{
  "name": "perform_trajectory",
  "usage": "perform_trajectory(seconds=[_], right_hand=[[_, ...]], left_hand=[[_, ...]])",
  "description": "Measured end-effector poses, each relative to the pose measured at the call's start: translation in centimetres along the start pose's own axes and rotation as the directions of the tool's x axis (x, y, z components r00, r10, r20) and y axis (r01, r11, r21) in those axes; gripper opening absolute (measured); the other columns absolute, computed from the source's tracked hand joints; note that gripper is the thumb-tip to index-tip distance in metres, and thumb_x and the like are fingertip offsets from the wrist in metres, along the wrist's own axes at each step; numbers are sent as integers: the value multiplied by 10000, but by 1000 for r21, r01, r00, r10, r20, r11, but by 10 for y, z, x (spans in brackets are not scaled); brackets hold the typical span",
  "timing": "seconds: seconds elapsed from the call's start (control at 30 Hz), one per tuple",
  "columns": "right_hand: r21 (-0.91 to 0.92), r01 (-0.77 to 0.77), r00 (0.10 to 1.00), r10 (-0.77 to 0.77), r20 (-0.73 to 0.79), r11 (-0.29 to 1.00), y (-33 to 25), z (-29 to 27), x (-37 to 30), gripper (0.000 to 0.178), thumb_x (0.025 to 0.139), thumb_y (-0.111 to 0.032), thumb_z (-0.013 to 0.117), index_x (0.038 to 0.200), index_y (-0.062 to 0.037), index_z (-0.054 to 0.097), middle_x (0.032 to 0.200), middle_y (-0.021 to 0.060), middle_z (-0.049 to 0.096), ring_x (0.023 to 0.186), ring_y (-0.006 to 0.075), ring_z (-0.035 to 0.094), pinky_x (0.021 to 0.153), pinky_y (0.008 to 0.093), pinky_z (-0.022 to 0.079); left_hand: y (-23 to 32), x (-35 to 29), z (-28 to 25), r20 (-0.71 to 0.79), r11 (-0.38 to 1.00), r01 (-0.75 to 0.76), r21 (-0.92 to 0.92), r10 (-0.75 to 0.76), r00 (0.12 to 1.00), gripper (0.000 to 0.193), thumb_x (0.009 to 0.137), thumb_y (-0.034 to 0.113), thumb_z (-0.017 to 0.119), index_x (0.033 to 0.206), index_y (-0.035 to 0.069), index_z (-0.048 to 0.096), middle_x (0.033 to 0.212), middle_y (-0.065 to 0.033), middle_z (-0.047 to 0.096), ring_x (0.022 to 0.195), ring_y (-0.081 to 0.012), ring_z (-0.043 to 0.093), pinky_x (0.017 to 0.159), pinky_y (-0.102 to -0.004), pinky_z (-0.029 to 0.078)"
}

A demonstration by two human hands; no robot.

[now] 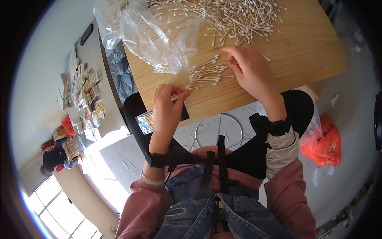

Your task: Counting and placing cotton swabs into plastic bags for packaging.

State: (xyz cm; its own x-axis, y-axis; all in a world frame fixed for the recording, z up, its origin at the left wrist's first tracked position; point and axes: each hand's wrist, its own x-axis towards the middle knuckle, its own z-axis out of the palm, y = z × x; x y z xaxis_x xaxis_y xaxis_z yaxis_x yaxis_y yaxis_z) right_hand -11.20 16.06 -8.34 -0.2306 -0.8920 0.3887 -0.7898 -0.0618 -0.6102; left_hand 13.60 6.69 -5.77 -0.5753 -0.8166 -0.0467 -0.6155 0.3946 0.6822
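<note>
A small batch of cotton swabs, wooden sticks with white tips, lies loosely fanned on the wooden table. At its left end, my left hand is closed in a pinch, thumb and forefinger meeting on a swab end. My right hand hovers by the batch's right end, its fingers bent but apart, and nothing shows between them. Beyond both hands spreads a large heap of cotton swabs. A crumpled clear plastic bag sits left of the heap, partly over it.
Beside my left wrist is a small clear packet of swabs near the table edge. Many small packs cover another table at left, with a phone on it. A red plastic bag rests on the floor at right; a round metal stool base stands below.
</note>
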Motion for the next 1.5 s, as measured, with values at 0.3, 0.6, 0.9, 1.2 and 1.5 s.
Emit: perform_trajectory(seconds=[0.3,0.6,0.9,1.2,1.5], right_hand=[[-236,105,994,-107,5,966,-5,12,7,210,822,23,613,1020,-44,601,929,77,657,982,265,614,908,387,483],[-310,112,994,-103,43,944,-9,10,8,195,805,7,625,991,-51,605,913,71,641,960,264,605,893,380,481],[-36,53,998,-54,-29,998,-17,-10,-6,133,876,57,619,932,-54,573,911,94,606,900,315,574,809,413,457],[9,94,964,-93,250,996,-37,-26,-33,115,825,28,655,877,-52,592,870,74,598,879,296,567,809,397,462],[-71,151,988,-149,29,986,-40,13,-26,101,788,-52,656,884,-50,627,933,44,595,952,250,588,860,370,498]], left_hand=[[-2,-1,-3,-13,1000,5,-28,-6,1000,147,864,77,764,896,-3,645,852,-122,630,833,-285,613,758,-366,503],[2,-2,-9,-52,992,96,-88,-101,994,129,905,76,739,983,0,671,853,-84,705,764,-172,653,699,-292,497],[22,-30,9,-23,979,-150,-139,148,989,107,845,10,764,906,20,676,844,-84,624,772,-215,640,685,-320,508],[30,-21,37,-61,977,-211,-33,209,976,132,806,14,779,860,25,659,845,-86,619,750,-250,636,654,-352,511],[19,4,19,-138,994,-97,-53,89,986,143,890,53,742,995,9,656,869,-75,609,710,-183,593,649,-309,489]])
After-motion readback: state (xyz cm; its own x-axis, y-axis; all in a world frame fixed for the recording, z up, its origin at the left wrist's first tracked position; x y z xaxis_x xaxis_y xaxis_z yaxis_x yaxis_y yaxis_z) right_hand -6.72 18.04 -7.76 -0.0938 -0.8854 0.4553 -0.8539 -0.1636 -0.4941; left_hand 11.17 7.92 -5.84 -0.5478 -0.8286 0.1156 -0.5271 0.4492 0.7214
